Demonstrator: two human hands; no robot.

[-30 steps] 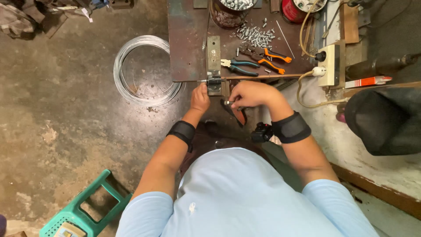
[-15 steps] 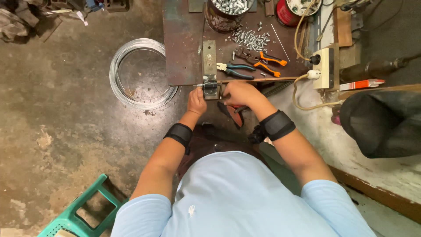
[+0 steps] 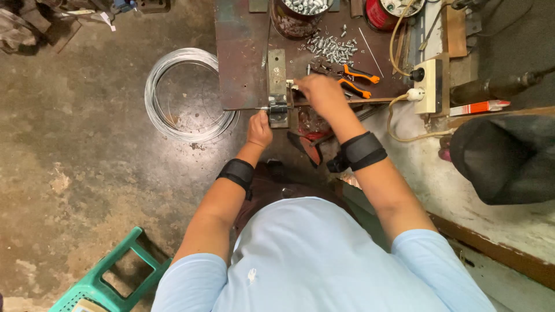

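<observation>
My left hand (image 3: 259, 128) rests at the near edge of the rusty brown work plate (image 3: 243, 58), just below a small metal jig (image 3: 277, 86) bolted across that edge; its fingers curl at the jig's lower end, and what they pinch is too small to see. My right hand (image 3: 318, 92) reaches over the plate beside the jig, next to orange-handled pliers (image 3: 355, 78); whether it holds anything is hidden. A thin wire runs along the plate's edge from the coil of silver wire (image 3: 185, 95) on the floor. Both wrists wear black bands.
A pile of small screws (image 3: 332, 49) and a tin of them (image 3: 300, 8) lie on the plate. A white power strip (image 3: 428, 84) sits to the right, a red tool (image 3: 309, 144) lies below the plate, a green plastic stool (image 3: 110, 277) stands at lower left.
My right hand has risen from below the plate's edge onto the plate beside the jig. My left hand stays at the jig's lower end. The view has shifted slightly.
</observation>
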